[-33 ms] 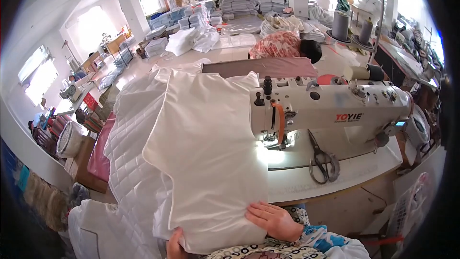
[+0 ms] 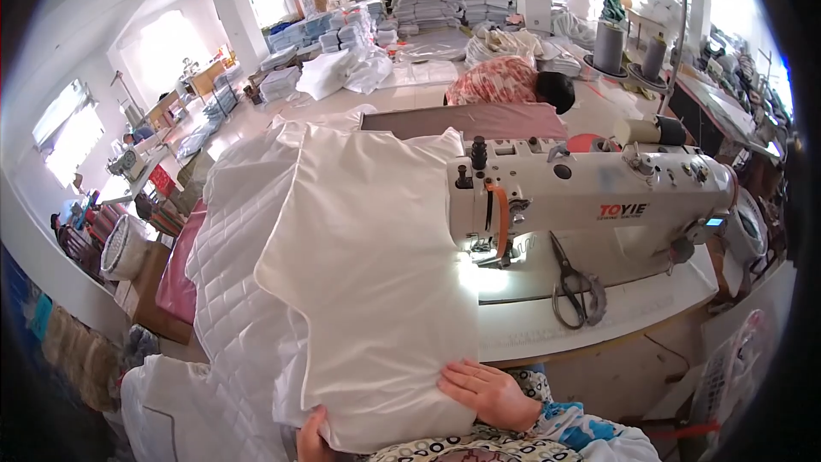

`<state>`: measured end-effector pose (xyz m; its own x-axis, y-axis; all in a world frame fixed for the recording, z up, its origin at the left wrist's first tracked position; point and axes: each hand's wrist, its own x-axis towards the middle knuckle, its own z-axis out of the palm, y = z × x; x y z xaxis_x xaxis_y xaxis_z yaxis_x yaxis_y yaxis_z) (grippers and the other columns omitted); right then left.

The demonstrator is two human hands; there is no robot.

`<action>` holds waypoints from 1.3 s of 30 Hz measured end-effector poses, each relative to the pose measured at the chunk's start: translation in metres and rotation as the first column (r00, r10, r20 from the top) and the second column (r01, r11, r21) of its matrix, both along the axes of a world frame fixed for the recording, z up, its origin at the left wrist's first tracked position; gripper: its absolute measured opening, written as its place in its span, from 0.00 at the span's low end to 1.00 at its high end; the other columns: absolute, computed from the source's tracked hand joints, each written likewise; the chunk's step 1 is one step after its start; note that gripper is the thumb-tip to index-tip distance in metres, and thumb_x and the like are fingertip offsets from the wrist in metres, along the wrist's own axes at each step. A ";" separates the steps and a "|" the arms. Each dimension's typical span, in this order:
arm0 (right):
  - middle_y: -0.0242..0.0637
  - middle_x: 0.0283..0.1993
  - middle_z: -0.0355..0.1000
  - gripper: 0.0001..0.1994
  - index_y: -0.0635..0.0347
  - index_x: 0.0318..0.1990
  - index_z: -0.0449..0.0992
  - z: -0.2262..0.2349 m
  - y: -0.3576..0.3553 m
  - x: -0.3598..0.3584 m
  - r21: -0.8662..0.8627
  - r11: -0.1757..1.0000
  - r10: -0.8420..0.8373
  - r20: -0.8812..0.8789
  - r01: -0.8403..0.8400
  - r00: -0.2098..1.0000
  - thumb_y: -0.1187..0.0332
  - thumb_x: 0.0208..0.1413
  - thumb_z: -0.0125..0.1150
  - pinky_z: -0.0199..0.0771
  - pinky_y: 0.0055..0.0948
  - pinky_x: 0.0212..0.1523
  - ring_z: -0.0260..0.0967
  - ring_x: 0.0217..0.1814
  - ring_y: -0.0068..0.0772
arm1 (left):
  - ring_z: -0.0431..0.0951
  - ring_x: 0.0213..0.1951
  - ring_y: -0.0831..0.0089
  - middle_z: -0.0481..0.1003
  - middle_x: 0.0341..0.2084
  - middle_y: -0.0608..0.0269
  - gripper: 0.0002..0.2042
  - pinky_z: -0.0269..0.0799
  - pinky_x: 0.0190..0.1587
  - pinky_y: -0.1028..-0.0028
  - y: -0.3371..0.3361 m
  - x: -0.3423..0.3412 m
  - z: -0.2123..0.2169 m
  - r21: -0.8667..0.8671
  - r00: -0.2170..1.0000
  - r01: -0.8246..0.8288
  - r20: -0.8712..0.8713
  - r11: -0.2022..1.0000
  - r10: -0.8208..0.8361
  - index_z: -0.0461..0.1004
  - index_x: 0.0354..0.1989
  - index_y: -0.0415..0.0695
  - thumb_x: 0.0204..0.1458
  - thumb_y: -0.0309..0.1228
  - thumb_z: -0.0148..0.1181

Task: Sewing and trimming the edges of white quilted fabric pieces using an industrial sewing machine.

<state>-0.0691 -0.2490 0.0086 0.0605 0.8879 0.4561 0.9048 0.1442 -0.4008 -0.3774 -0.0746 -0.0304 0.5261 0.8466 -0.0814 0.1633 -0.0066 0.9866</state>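
Note:
A smooth white fabric piece (image 2: pixel 368 274) with a raised seam along its left side spreads over the table, its right side against the needle area of the sewing machine (image 2: pixel 590 192). My right hand (image 2: pixel 489 393) rests on its near right edge, fingers stretched flat; the thumb is hidden. At the near left corner, my left hand (image 2: pixel 313 438) grips the edge, mostly hidden by the fabric and the picture's rim. Quilted white fabric (image 2: pixel 231 265) lies beneath and to the left. The machine's lamp shines beside the presser foot.
Dark-handled scissors (image 2: pixel 571 287) lie on the machine bed, right of the needle. Thread cones (image 2: pixel 608 47) stand behind the machine. A bent-over person (image 2: pixel 505 81) is beyond the table. Stacked white goods (image 2: pixel 428 13) line the back, and a cardboard box (image 2: pixel 158 291) stands at the left.

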 end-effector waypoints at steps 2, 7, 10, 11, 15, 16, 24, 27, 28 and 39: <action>0.41 0.58 0.75 0.23 0.58 0.55 0.77 -0.001 0.003 0.002 0.000 1.000 -0.007 -0.031 0.007 1.000 0.75 0.48 0.56 0.70 0.41 0.66 0.72 0.63 0.41 | 0.78 0.51 0.59 0.78 0.47 0.41 0.19 0.75 0.53 0.62 0.008 0.004 -0.001 0.140 0.989 -0.004 -0.144 0.990 0.024 0.71 0.55 0.30 0.58 0.29 0.61; 0.42 0.58 0.75 0.23 0.58 0.55 0.77 0.000 0.003 0.000 0.009 1.000 -0.023 -0.047 0.023 0.999 0.76 0.49 0.55 0.71 0.41 0.66 0.72 0.63 0.41 | 0.80 0.47 0.59 0.78 0.47 0.48 0.20 0.75 0.53 0.61 0.047 -0.044 -0.032 0.193 0.981 0.083 -0.190 0.978 -0.046 0.71 0.57 0.38 0.56 0.30 0.58; 0.42 0.58 0.75 0.22 0.58 0.55 0.77 -0.004 0.003 0.002 0.016 1.000 -0.018 -0.052 0.019 0.998 0.75 0.49 0.54 0.70 0.41 0.66 0.71 0.63 0.41 | 0.79 0.49 0.60 0.79 0.45 0.43 0.23 0.75 0.53 0.61 0.041 -0.018 -0.018 -0.301 0.982 -0.165 0.033 0.939 0.184 0.71 0.57 0.33 0.56 0.33 0.65; 0.42 0.58 0.75 0.22 0.58 0.55 0.77 -0.005 0.002 0.001 0.018 1.000 -0.021 -0.053 0.022 0.998 0.75 0.49 0.54 0.70 0.41 0.66 0.71 0.63 0.41 | 0.79 0.49 0.60 0.79 0.45 0.43 0.23 0.75 0.53 0.61 0.043 -0.019 -0.022 -0.299 0.983 -0.163 0.033 0.940 0.181 0.71 0.57 0.33 0.56 0.33 0.65; 0.42 0.59 0.74 0.23 0.58 0.55 0.77 -0.009 -0.002 -0.005 0.009 1.000 -0.017 -0.015 0.017 1.000 0.74 0.49 0.55 0.69 0.42 0.66 0.71 0.64 0.42 | 0.80 0.47 0.59 0.79 0.46 0.47 0.24 0.75 0.53 0.61 0.050 -0.036 -0.070 -0.325 0.991 -0.130 -0.071 0.937 0.113 0.70 0.58 0.39 0.53 0.33 0.64; 0.42 0.59 0.74 0.23 0.57 0.55 0.77 -0.009 -0.004 -0.008 0.007 1.000 -0.013 -0.018 0.013 1.000 0.74 0.49 0.55 0.69 0.42 0.67 0.71 0.64 0.42 | 0.80 0.46 0.59 0.78 0.46 0.49 0.19 0.76 0.52 0.61 0.050 -0.043 -0.080 -0.478 0.978 -0.068 0.140 0.876 0.153 0.71 0.54 0.36 0.54 0.28 0.58; 0.44 0.60 0.73 0.23 0.57 0.56 0.77 -0.011 -0.005 -0.008 -0.060 0.998 -0.027 -0.066 0.023 0.997 0.73 0.50 0.54 0.68 0.43 0.66 0.70 0.64 0.43 | 0.77 0.52 0.52 0.76 0.49 0.43 0.19 0.71 0.57 0.58 0.054 -0.061 -0.083 0.117 0.992 0.035 -0.127 0.993 -0.020 0.75 0.53 0.38 0.52 0.27 0.63; 0.45 0.61 0.72 0.25 0.59 0.56 0.76 -0.014 -0.002 -0.005 -0.023 0.999 -0.035 -0.055 0.034 0.998 0.73 0.47 0.55 0.68 0.45 0.67 0.69 0.65 0.45 | 0.77 0.53 0.51 0.78 0.47 0.39 0.12 0.69 0.60 0.57 0.050 -0.063 -0.062 0.649 0.896 0.273 -0.441 0.710 0.058 0.81 0.42 0.35 0.50 0.27 0.66; 0.45 0.61 0.72 0.25 0.60 0.55 0.76 -0.013 0.000 -0.002 -0.007 0.999 -0.034 -0.045 0.033 0.998 0.72 0.46 0.56 0.68 0.45 0.67 0.69 0.65 0.45 | 0.77 0.53 0.53 0.77 0.49 0.40 0.12 0.69 0.59 0.58 0.048 -0.056 -0.050 0.609 0.895 0.272 -0.444 0.745 0.036 0.80 0.44 0.35 0.51 0.27 0.65; 0.44 0.60 0.73 0.20 0.60 0.53 0.76 -0.016 0.000 0.006 -0.011 1.000 -0.029 0.025 0.029 0.999 0.69 0.51 0.56 0.67 0.42 0.68 0.69 0.65 0.41 | 0.72 0.59 0.61 0.70 0.60 0.48 0.22 0.71 0.59 0.65 0.028 0.009 -0.009 -0.084 0.984 -0.169 0.042 0.982 0.172 0.66 0.61 0.29 0.60 0.28 0.51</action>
<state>-0.0631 -0.2485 -0.0074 0.0750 0.8912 0.4474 0.9183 0.1131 -0.3793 -0.3688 -0.0467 -0.0396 0.3795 0.9160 -0.1303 0.1073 0.0963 0.9896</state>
